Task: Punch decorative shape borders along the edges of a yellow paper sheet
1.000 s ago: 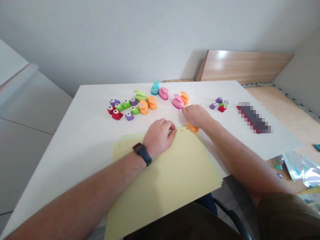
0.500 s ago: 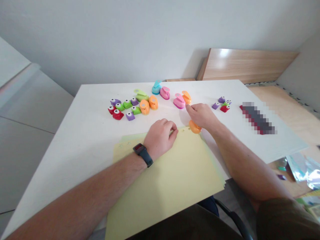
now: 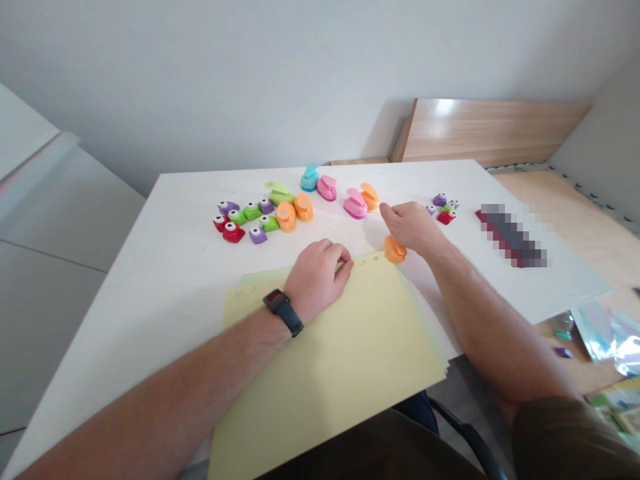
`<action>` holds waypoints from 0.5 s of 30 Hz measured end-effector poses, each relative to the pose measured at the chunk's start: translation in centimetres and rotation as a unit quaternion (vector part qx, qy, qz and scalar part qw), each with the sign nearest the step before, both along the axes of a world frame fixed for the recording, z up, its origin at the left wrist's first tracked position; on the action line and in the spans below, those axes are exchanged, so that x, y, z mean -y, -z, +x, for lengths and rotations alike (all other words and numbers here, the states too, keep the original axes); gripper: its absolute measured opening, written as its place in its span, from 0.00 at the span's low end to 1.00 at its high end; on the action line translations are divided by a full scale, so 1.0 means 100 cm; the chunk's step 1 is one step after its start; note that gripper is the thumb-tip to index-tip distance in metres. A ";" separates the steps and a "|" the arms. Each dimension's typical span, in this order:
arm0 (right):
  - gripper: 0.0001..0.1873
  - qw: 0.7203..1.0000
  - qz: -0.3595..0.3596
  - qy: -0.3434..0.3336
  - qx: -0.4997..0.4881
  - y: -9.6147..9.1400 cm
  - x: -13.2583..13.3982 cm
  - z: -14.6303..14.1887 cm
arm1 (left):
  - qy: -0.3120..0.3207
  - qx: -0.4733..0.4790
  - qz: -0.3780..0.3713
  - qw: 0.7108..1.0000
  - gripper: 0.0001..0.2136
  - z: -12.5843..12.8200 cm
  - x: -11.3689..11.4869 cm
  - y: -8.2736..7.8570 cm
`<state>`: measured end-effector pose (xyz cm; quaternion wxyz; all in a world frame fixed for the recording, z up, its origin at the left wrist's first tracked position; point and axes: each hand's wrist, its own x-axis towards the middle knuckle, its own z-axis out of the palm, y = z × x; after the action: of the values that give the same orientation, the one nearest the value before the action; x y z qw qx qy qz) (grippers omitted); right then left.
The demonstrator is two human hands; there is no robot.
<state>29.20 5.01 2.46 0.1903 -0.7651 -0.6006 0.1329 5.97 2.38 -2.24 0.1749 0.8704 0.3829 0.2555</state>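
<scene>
My left hand (image 3: 317,277), with a dark watch (image 3: 283,311) on its wrist, rests on a yellow sheet of paper (image 3: 350,373). Its fingers are curled, thumb and forefinger closed at the sheet's far edge. Small star-like marks (image 3: 370,261) line that edge. An orange craft punch (image 3: 395,250) sits at the paper's far right corner. Right above it is my right hand (image 3: 411,225), closed into a fist; whether it touches the punch's lever I cannot tell. Beyond the fist stand a pink punch (image 3: 355,205) and another orange punch (image 3: 370,197).
Several small red, green and purple punches (image 3: 252,212) lie at the left, beside larger green, orange, blue and pink ones. A small cluster (image 3: 447,217) sits to the right, near a pixelated dark object (image 3: 513,237). A wall backs the white table (image 3: 150,253).
My right fist has lifted slightly and shifted right, uncovering more of the orange punch. The punch sits a little farther right. My left hand stays on the paper.
</scene>
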 end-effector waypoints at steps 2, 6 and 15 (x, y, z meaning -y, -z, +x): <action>0.30 1.000 0.002 0.004 -0.003 0.000 0.000 0.001 | 0.001 0.002 0.000 1.000 0.04 0.000 0.000 0.000; 0.29 1.000 0.014 0.010 0.000 0.000 -0.002 0.004 | 0.001 0.006 0.003 1.000 0.04 0.000 0.000 0.000; 0.29 0.995 0.075 0.050 -0.031 -0.002 -0.003 0.012 | 0.004 0.012 0.021 1.000 0.03 0.000 0.003 -0.002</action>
<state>30.38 5.26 2.67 0.2722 -0.7730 -0.5641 0.1010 5.99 2.10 -2.09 0.1623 0.8725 0.3715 0.2729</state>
